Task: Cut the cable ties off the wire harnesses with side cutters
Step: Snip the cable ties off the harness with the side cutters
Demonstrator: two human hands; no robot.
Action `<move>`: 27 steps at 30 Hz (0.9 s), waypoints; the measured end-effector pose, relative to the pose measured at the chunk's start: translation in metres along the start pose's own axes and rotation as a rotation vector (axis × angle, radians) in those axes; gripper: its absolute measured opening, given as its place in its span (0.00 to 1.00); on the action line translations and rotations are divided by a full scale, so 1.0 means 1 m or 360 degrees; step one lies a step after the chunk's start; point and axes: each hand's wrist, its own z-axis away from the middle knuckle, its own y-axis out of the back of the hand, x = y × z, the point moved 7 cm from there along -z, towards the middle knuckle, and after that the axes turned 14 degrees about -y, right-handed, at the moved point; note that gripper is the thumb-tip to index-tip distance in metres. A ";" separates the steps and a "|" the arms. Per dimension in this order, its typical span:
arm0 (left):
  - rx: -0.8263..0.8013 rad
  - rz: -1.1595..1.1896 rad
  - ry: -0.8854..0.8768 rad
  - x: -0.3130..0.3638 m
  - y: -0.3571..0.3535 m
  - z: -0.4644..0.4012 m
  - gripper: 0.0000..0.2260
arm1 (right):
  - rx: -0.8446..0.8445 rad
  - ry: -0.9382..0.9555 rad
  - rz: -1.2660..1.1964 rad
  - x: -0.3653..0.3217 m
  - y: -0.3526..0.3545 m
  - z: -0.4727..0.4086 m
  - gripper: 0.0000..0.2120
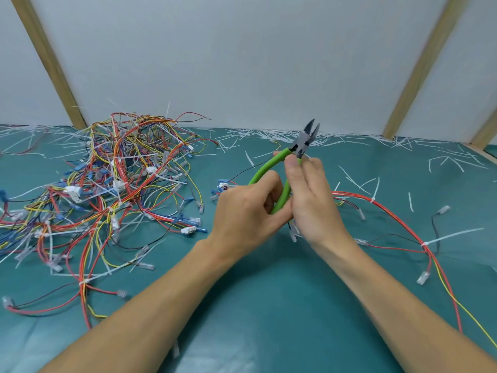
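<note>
- The cutters (287,170) are held above the mat (263,305) by both hands, blades pointed up and away, slightly parted
- One green handle is gripped by the curled fingers of the left hand (247,211)
- The other handle is pinched near the pivot by the thumb and fingers of the right hand (312,200)
- A harness (398,219) of red and yellow wires, with white ties (451,236) on it, is laid on the mat just right of the hands, partly under them
- A tangled pile (107,184) of harnesses is seen well to the left
- Cut tie scraps (349,141) are scattered along the far edge by the wall (242,55)
</note>
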 end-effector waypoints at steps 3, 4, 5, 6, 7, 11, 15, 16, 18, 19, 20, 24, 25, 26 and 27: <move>0.0000 0.0092 0.0039 -0.004 -0.003 0.003 0.14 | -0.0249 -0.0205 -0.0147 0.012 -0.006 -0.005 0.27; -0.0022 0.0118 0.0057 -0.005 -0.005 0.003 0.15 | -0.0316 -0.0249 -0.0210 0.015 -0.009 -0.004 0.27; -0.0054 0.0145 0.0081 -0.007 -0.008 0.004 0.15 | -0.0339 -0.0272 -0.0255 0.016 -0.010 -0.003 0.27; -0.0084 0.0169 0.0099 -0.008 -0.010 0.004 0.15 | -0.0325 -0.0275 -0.0267 0.016 -0.009 -0.003 0.28; -0.0104 0.0183 0.0112 -0.010 -0.010 0.004 0.15 | -0.0292 -0.0261 -0.0255 0.015 -0.008 -0.003 0.28; -0.0101 0.0248 0.0167 -0.025 0.000 0.002 0.13 | -0.0155 -0.0114 -0.0347 0.009 -0.004 -0.002 0.30; 0.0400 0.0457 0.0440 -0.061 0.031 0.001 0.18 | 0.0050 0.0027 -0.0373 0.001 0.009 -0.002 0.19; 0.0566 0.0455 0.0544 -0.074 0.040 0.004 0.16 | 0.0101 0.0032 -0.0338 0.001 0.015 -0.003 0.17; 0.0744 0.0415 0.0739 -0.096 0.048 0.012 0.10 | 0.0170 0.0055 -0.0248 0.000 0.022 -0.004 0.16; 0.0731 0.0400 0.0814 -0.103 0.046 0.015 0.08 | 0.0179 0.0069 -0.0219 0.000 0.024 -0.005 0.16; 0.0646 0.0379 0.0865 -0.107 0.042 0.016 0.06 | 0.0180 0.0072 -0.0196 -0.001 0.025 -0.005 0.16; -0.0081 0.0206 0.0777 -0.099 0.006 0.020 0.06 | 0.0178 0.0023 -0.0009 0.003 0.023 -0.009 0.19; -0.0258 0.0134 0.0729 -0.094 -0.002 0.022 0.08 | 0.0181 0.0020 0.0072 0.005 0.022 -0.010 0.20; -0.0402 0.0062 0.0687 -0.090 -0.009 0.024 0.10 | 0.0195 0.0028 0.0146 0.008 0.023 -0.011 0.18; -0.0514 -0.0019 0.0638 -0.088 -0.014 0.025 0.12 | 0.0215 0.0041 0.0210 0.009 0.023 -0.011 0.15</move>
